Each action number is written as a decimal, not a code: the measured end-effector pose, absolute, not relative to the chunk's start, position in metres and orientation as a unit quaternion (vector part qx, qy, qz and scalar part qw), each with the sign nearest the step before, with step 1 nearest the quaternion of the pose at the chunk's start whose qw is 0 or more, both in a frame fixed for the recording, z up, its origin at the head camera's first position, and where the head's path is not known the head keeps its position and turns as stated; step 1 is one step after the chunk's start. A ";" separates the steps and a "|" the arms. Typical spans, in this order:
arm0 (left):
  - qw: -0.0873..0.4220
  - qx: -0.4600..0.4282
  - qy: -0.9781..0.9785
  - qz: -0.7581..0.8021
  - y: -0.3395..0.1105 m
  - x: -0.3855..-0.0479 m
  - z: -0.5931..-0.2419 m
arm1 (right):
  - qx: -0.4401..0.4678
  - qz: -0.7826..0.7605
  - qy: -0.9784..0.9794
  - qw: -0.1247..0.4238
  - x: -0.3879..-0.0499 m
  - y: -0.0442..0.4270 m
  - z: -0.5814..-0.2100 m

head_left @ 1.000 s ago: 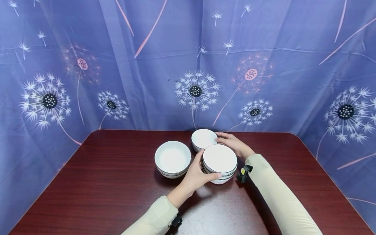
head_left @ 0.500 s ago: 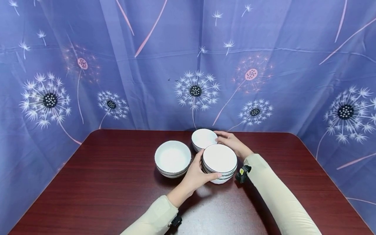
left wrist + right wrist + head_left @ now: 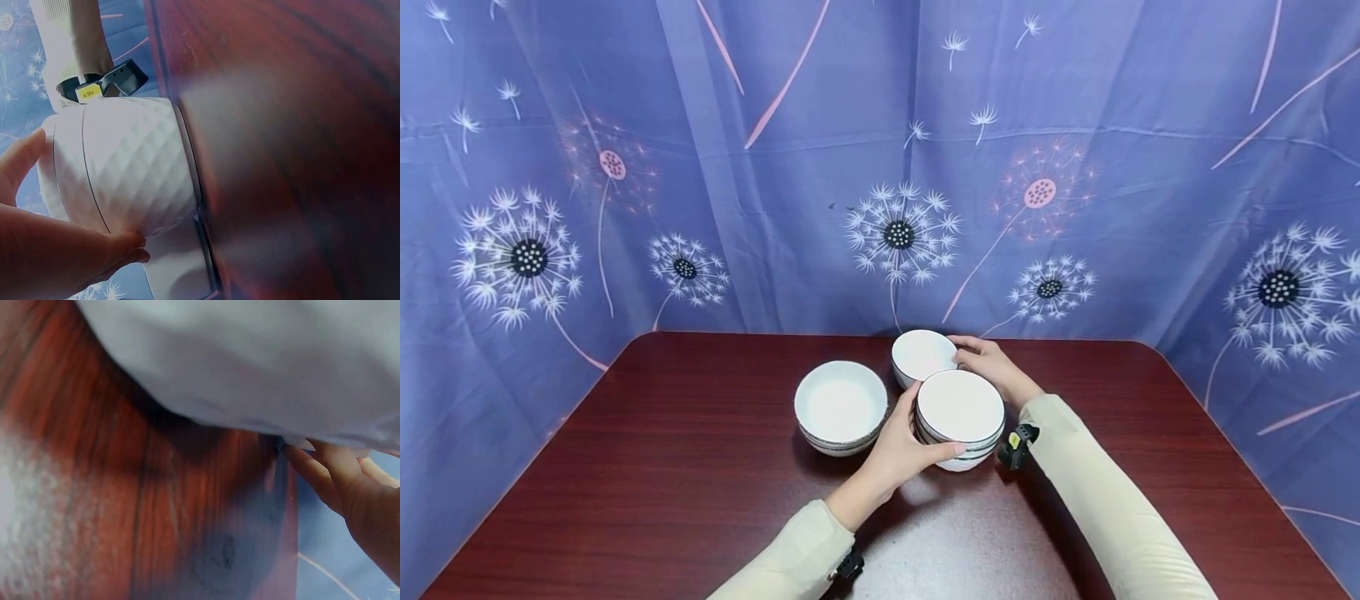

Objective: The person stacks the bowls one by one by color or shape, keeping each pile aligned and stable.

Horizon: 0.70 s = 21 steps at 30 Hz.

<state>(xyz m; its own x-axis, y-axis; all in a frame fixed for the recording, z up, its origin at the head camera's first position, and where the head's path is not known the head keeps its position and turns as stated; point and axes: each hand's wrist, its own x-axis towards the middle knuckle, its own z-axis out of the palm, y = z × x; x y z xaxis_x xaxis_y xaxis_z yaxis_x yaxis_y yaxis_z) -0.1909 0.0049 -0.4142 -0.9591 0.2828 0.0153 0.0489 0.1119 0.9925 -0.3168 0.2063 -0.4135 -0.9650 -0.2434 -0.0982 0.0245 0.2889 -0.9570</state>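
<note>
A stack of white bowls [image 3: 961, 408] with dark rims stands right of centre on the table. My left hand [image 3: 898, 450] grips this stack, thumb on its near side and fingers at its left. In the left wrist view the dimpled outer wall of the stacked bowls [image 3: 137, 162] shows. Behind it sits a single white bowl [image 3: 921, 354]; my right hand [image 3: 996, 367] holds it by the right rim, thumb at the edge and fingers round the far side. The right wrist view has the right hand [image 3: 362, 494] partly hidden behind a blurred white bowl wall [image 3: 250, 369].
Left of my left hand stands another stack of white bowls [image 3: 841, 404], close to the single bowl. The dark red wooden table [image 3: 662, 483] ends at the back against a blue curtain [image 3: 820, 208] with dandelion prints.
The single bowl at the back has shifted very slightly right, towards the stack's far side. My right forearm has drifted a little left. My left hand keeps its place on the stack.
</note>
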 end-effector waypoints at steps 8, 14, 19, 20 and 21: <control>0.082 0.121 0.737 0.660 0.004 -0.191 -0.416 | -0.042 -0.612 0.781 0.118 -0.318 0.211 -0.412; 0.092 0.115 0.736 0.661 0.004 -0.190 -0.415 | -0.029 -0.637 0.760 0.125 -0.317 0.217 -0.406; 0.087 0.117 0.737 0.660 0.004 -0.190 -0.414 | -0.032 -0.652 0.749 0.115 -0.314 0.225 -0.398; 0.085 0.118 0.736 0.661 0.005 -0.190 -0.414 | -0.031 -0.656 0.746 0.114 -0.314 0.227 -0.396; 0.085 0.119 0.735 0.662 0.005 -0.190 -0.414 | -0.031 -0.657 0.745 0.113 -0.314 0.228 -0.395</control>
